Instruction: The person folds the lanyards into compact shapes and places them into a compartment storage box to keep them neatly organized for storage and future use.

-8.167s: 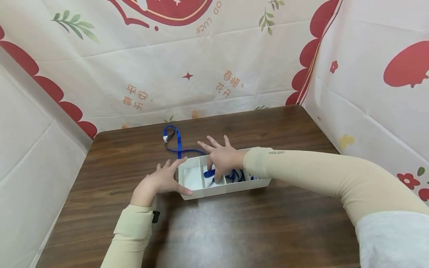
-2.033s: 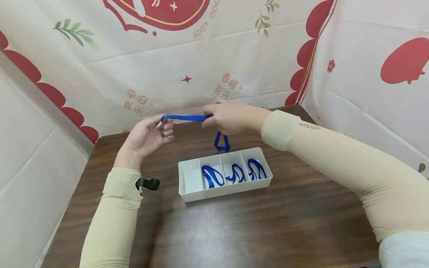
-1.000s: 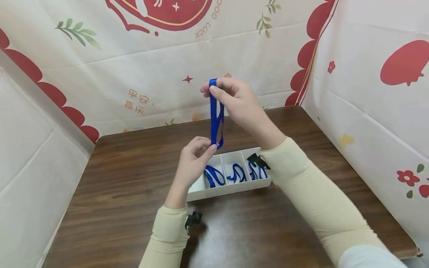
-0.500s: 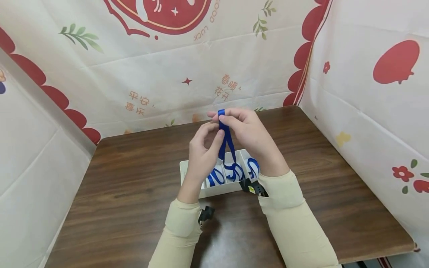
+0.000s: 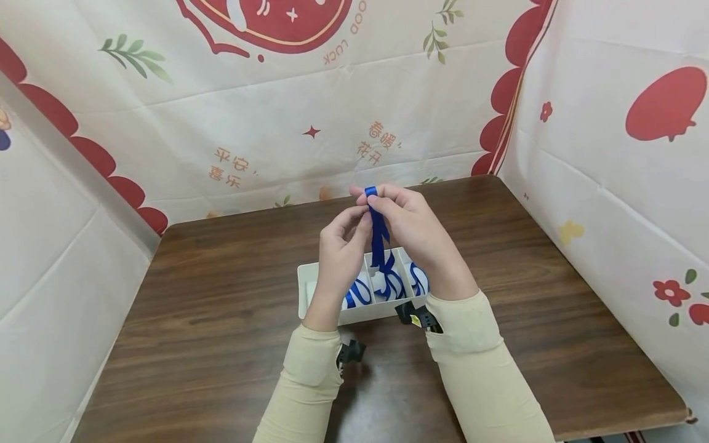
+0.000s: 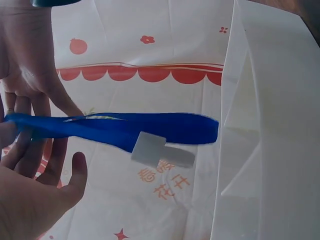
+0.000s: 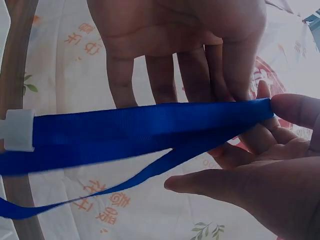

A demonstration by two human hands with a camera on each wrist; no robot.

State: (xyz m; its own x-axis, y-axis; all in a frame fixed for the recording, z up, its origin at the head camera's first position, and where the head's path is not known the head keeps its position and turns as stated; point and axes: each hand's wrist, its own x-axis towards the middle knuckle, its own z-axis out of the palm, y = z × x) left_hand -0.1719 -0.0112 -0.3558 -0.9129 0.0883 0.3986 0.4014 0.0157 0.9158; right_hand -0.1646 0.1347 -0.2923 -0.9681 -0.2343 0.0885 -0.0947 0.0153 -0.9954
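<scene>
Above the tray, both hands hold a folded blue lanyard (image 5: pixel 378 240) that hangs down in a narrow loop. My right hand (image 5: pixel 418 227) pinches it at the top fold, with the band over its fingers. Just below, my left hand (image 5: pixel 340 255) pinches the band between thumb and finger. In the left wrist view a white clip (image 6: pixel 148 149) hangs at the lanyard's lower part. The right wrist view shows a white fitting (image 7: pixel 20 130) on the band. Beneath is a white divided tray (image 5: pixel 307 289), partly hidden by the left hand and forearm.
Looped blue lanyards (image 5: pixel 392 287) lie in the tray's middle and right compartments. The tray stands on a brown wooden table (image 5: pixel 221 295). A printed cloth (image 5: pixel 277 123) hangs behind the table, with pale walls at both sides.
Earlier the lanyard lay behind the tray, then was stretched between the hands. Since then it has been folded into a shorter bundle, and both hands have come together and lower over the tray.
</scene>
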